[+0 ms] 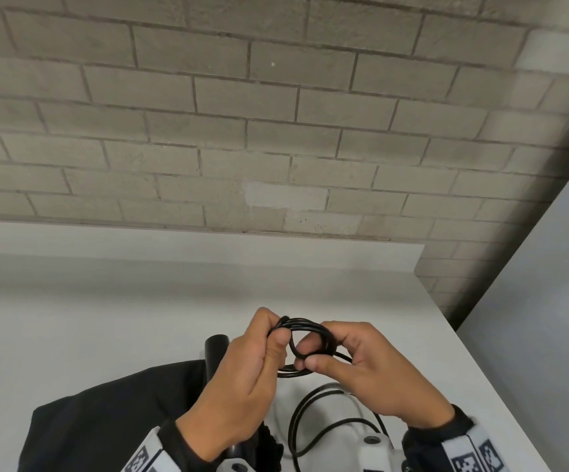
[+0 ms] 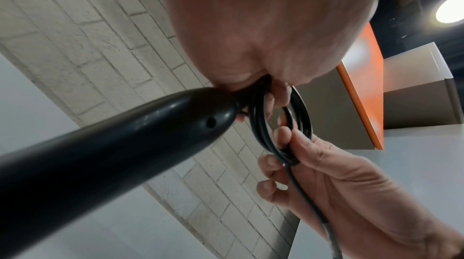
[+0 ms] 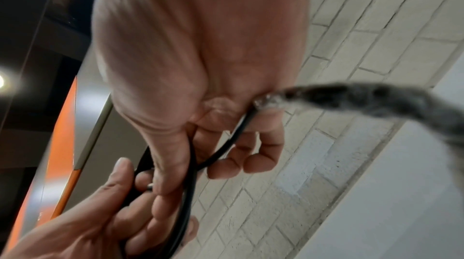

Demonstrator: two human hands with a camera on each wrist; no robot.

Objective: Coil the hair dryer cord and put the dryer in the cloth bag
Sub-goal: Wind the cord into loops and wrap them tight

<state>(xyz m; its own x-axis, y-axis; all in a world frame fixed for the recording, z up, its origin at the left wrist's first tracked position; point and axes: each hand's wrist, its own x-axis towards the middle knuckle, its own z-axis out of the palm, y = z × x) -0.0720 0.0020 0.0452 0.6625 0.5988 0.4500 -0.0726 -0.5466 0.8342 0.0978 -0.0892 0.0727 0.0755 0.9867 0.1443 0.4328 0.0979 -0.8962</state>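
I see a pale brick wall [image 1: 208, 114] behind the white desk [image 1: 72, 318]. On the desk near me lies the black cloth bag [image 1: 106, 420], partly cut off by the lower edge. The dryer [image 1: 215, 349] shows only its black handle end in the head view, the rest hidden behind my left hand [image 1: 239, 386]; the left wrist view shows that handle [image 2: 113, 144] large and close. Both hands are raised above the desk, fingers curled round the small coil of black cord [image 1: 305, 338]: the left grips its left side, the right hand [image 1: 371, 369] pinches a loop with thumb and fingers. Slack cord [image 1: 302, 420] trails below in loose curves. The wristbands carry square coded markers [image 1: 477, 458]; I can read no writing.
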